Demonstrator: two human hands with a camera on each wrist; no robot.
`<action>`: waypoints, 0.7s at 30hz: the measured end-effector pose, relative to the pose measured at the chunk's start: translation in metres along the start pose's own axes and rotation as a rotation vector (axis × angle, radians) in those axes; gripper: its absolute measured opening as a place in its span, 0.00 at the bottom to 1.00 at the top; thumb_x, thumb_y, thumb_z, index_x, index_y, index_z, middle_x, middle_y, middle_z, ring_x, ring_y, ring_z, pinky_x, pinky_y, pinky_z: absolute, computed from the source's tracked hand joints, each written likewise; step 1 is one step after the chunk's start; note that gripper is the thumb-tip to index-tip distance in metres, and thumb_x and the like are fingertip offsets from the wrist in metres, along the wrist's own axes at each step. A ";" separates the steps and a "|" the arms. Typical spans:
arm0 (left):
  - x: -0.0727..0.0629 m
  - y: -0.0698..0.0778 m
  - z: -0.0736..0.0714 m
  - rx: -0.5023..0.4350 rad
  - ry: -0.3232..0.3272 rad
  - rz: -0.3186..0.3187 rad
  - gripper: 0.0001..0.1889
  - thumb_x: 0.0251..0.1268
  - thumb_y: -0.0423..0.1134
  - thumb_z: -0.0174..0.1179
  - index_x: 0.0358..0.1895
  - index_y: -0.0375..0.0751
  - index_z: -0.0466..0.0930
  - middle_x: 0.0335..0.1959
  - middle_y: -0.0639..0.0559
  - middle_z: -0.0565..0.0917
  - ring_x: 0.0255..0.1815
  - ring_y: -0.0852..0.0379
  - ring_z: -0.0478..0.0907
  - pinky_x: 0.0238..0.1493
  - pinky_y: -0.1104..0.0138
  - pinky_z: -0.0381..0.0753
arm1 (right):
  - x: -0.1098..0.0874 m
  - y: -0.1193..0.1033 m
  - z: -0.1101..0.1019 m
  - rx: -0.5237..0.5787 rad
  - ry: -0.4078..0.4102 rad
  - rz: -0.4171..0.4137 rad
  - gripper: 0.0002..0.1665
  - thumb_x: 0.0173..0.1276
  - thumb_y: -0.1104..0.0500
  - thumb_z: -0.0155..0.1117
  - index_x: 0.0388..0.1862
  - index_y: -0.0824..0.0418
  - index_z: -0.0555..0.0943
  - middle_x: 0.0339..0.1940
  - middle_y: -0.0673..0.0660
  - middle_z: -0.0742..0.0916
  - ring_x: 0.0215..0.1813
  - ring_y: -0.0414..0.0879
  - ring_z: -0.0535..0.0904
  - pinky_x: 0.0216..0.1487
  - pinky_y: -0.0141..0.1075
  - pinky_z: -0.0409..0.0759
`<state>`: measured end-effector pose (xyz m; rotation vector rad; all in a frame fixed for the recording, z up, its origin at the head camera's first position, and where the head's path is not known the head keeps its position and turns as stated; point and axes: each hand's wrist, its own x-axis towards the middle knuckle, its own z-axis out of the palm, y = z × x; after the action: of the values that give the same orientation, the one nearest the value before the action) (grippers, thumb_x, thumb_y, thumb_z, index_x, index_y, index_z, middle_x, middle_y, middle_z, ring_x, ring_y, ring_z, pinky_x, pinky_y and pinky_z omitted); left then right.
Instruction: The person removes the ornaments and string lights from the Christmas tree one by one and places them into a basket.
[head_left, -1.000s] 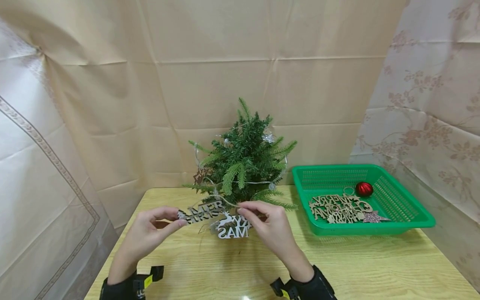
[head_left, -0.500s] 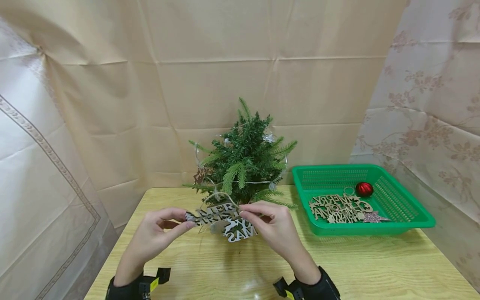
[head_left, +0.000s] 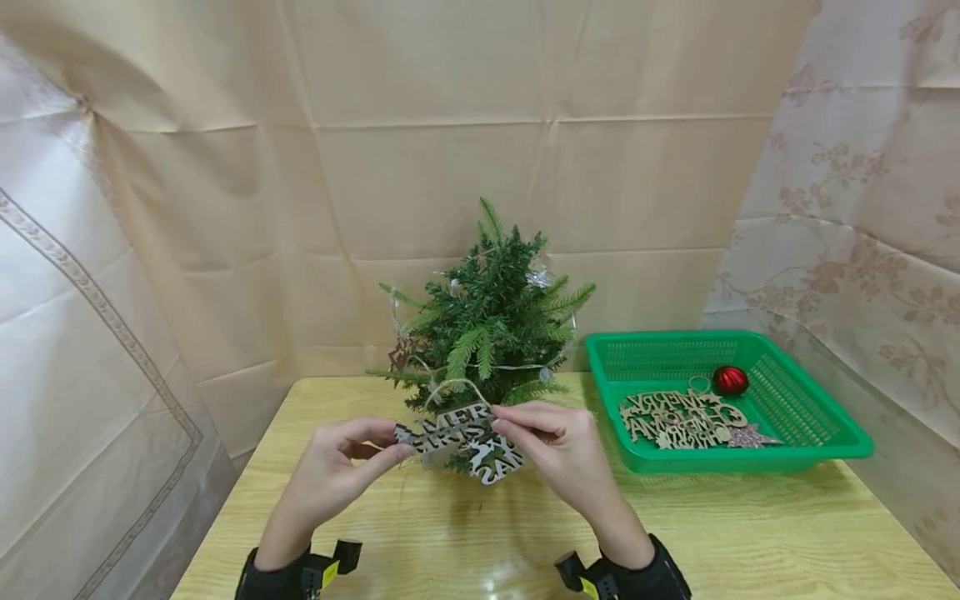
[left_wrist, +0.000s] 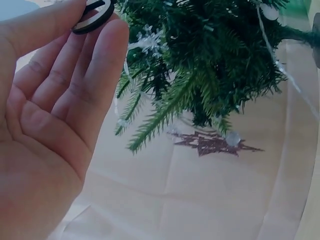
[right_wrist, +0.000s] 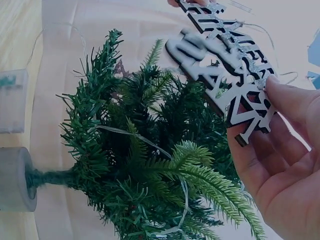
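Observation:
My left hand (head_left: pixel 348 458) pinches the left end of a silver-grey lettered Christmas sign (head_left: pixel 453 423) on a twine loop. My right hand (head_left: pixel 562 454) pinches its right end between thumb and fingers. Below it a second lettered cutout (head_left: pixel 495 461) hangs tilted, its letters reversed, close to the right fingers; whether it is joined to the first cannot be told. In the left wrist view only a dark-edged tip of the sign (left_wrist: pixel 95 20) shows. Right behind the sign stands a small green Christmas tree (head_left: pixel 487 321) with a light string.
A green plastic basket (head_left: pixel 750 462) stands at the table's right, holding wooden lettered cutouts (head_left: pixel 682 419), a red bauble (head_left: pixel 730 381) and a pinkish glitter star (head_left: pixel 747 436). A brown star-shaped ornament (head_left: pixel 401 352) hangs at the tree's left. Beige cloth (head_left: pixel 420 183) closes off the back.
Both hands have shifted to the right with the sign, the left one more, so they are closer together. The lower cutout has swung into a steeper tilt. Tree and basket stay put.

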<state>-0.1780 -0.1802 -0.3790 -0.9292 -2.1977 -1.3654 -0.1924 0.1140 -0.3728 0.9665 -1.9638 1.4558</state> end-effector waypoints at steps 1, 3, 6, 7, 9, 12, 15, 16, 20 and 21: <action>0.000 0.000 0.001 0.003 0.006 0.003 0.11 0.62 0.27 0.70 0.46 0.40 0.87 0.36 0.46 0.89 0.33 0.59 0.86 0.33 0.62 0.88 | 0.000 0.000 0.000 -0.004 0.003 -0.006 0.11 0.65 0.65 0.73 0.46 0.63 0.90 0.41 0.53 0.91 0.33 0.42 0.86 0.27 0.29 0.81; 0.001 0.000 0.002 0.006 0.016 0.009 0.11 0.61 0.26 0.70 0.46 0.40 0.87 0.35 0.46 0.89 0.32 0.59 0.86 0.33 0.62 0.88 | 0.001 0.000 -0.001 -0.010 0.007 -0.001 0.11 0.65 0.65 0.73 0.46 0.62 0.90 0.40 0.52 0.91 0.32 0.42 0.85 0.26 0.29 0.80; 0.002 -0.001 0.005 -0.009 0.019 0.041 0.12 0.60 0.24 0.70 0.46 0.40 0.87 0.35 0.46 0.89 0.32 0.58 0.86 0.32 0.63 0.88 | 0.001 0.000 -0.002 -0.014 0.013 0.029 0.11 0.64 0.64 0.74 0.46 0.61 0.90 0.40 0.52 0.91 0.32 0.42 0.86 0.27 0.30 0.82; 0.003 -0.002 0.006 -0.020 0.015 0.057 0.13 0.59 0.23 0.70 0.45 0.40 0.87 0.35 0.46 0.89 0.32 0.58 0.86 0.31 0.64 0.88 | 0.001 0.000 -0.002 -0.013 0.014 0.043 0.11 0.64 0.64 0.74 0.46 0.61 0.90 0.40 0.51 0.91 0.32 0.42 0.86 0.27 0.30 0.82; 0.002 -0.004 0.008 -0.047 0.001 0.086 0.14 0.58 0.22 0.69 0.45 0.40 0.87 0.35 0.47 0.88 0.32 0.57 0.86 0.30 0.64 0.87 | 0.000 0.000 -0.003 -0.013 0.015 0.065 0.11 0.64 0.64 0.74 0.46 0.61 0.90 0.39 0.51 0.91 0.30 0.42 0.85 0.25 0.29 0.81; 0.001 -0.006 0.013 -0.071 -0.015 0.100 0.15 0.58 0.20 0.69 0.46 0.40 0.87 0.36 0.48 0.88 0.32 0.56 0.85 0.29 0.63 0.87 | -0.001 0.000 -0.006 -0.015 0.016 0.067 0.12 0.64 0.65 0.74 0.47 0.61 0.90 0.38 0.50 0.91 0.28 0.44 0.84 0.24 0.29 0.79; 0.000 -0.005 0.015 -0.074 -0.013 0.068 0.13 0.60 0.22 0.69 0.46 0.40 0.87 0.36 0.48 0.88 0.31 0.55 0.86 0.30 0.62 0.88 | -0.002 0.001 -0.006 -0.024 0.014 0.031 0.13 0.62 0.67 0.74 0.47 0.63 0.90 0.37 0.51 0.91 0.28 0.44 0.83 0.23 0.29 0.78; 0.000 -0.004 0.015 -0.069 -0.011 0.056 0.13 0.60 0.23 0.69 0.46 0.40 0.87 0.36 0.48 0.88 0.31 0.55 0.86 0.30 0.62 0.88 | -0.002 0.001 -0.006 -0.031 0.014 0.018 0.13 0.62 0.67 0.74 0.47 0.63 0.90 0.37 0.52 0.91 0.28 0.44 0.84 0.23 0.29 0.78; 0.002 -0.002 0.015 -0.050 -0.016 0.025 0.10 0.62 0.27 0.70 0.46 0.41 0.87 0.36 0.46 0.88 0.32 0.57 0.85 0.32 0.63 0.88 | -0.001 0.003 -0.007 -0.041 0.024 -0.013 0.14 0.61 0.68 0.74 0.47 0.65 0.89 0.38 0.53 0.91 0.29 0.44 0.84 0.24 0.28 0.77; 0.002 -0.001 0.015 -0.045 -0.019 0.021 0.10 0.62 0.27 0.70 0.45 0.41 0.87 0.36 0.46 0.88 0.32 0.58 0.85 0.33 0.63 0.88 | -0.001 0.003 -0.008 -0.036 0.025 -0.010 0.14 0.61 0.68 0.74 0.48 0.65 0.89 0.37 0.53 0.91 0.29 0.44 0.83 0.23 0.28 0.77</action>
<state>-0.1805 -0.1662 -0.3854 -0.9831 -2.1729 -1.4076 -0.1942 0.1220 -0.3725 0.9369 -1.9580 1.4149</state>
